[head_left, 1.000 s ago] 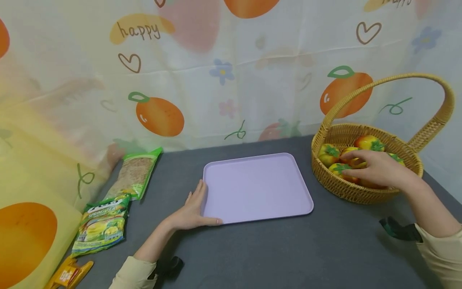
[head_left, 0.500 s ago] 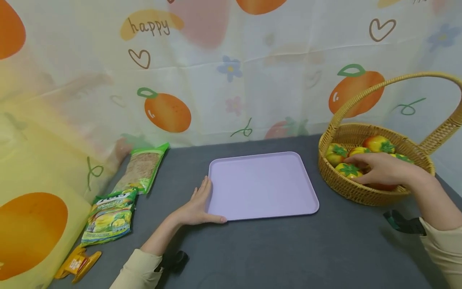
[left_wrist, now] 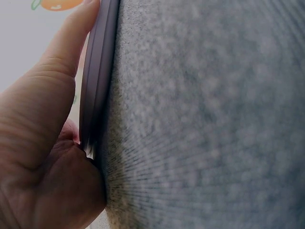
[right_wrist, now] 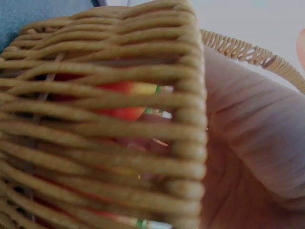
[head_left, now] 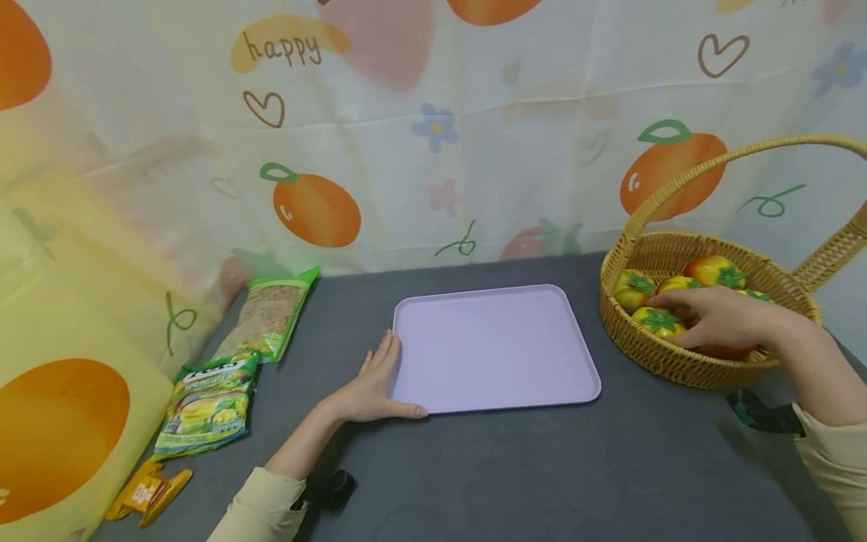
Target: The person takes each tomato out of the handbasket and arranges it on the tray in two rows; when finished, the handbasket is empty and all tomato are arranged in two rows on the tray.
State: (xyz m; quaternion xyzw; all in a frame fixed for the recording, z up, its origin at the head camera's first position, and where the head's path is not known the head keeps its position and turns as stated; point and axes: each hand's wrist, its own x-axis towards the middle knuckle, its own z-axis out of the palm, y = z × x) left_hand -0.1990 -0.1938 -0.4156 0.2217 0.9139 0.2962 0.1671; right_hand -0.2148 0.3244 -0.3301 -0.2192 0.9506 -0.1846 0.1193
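Pressing the left hand (head_left: 372,388) against the near-left corner of the lilac tray (head_left: 497,350), around the middle of the frame: fingers straight along the left edge, thumb stretched out along the near edge. Showing in the left-wrist view, at upper left, the thumb against the tray's rim.

Reaching with the right hand (head_left: 725,315) down into the wicker basket (head_left: 637,350), at the right of the frame, forefinger and thumb bent downward on either side of a yellow fruit (head_left: 657,321) with a green leafy top. Arching the palm over a red fruit (head_left: 730,352). Unable to tell from these views about any firm grip, the remaining fingertips being hidden; in the right-wrist view, only the thumb side over the rim and blurred red behind the weave. Lying farther back in the basket, a red-and-yellow fruit (head_left: 714,271); at its left wall, a greenish one (head_left: 634,291).

Compared with a second ago: right hand lower, deeper among the fruits; left hand unchanged at the tray corner. Shifted rightward across the frame: tray, basket and all, the arched handle (head_left: 727,156) now cut off by the right edge. Barely different from half a second ago.

Lying at left of the frame, on the grey tabletop (head_left: 508,474): a green-edged clear packet (head_left: 271,316), a green-and-yellow packet (head_left: 206,406), and, at lower left, an orange wrapper (head_left: 147,493).
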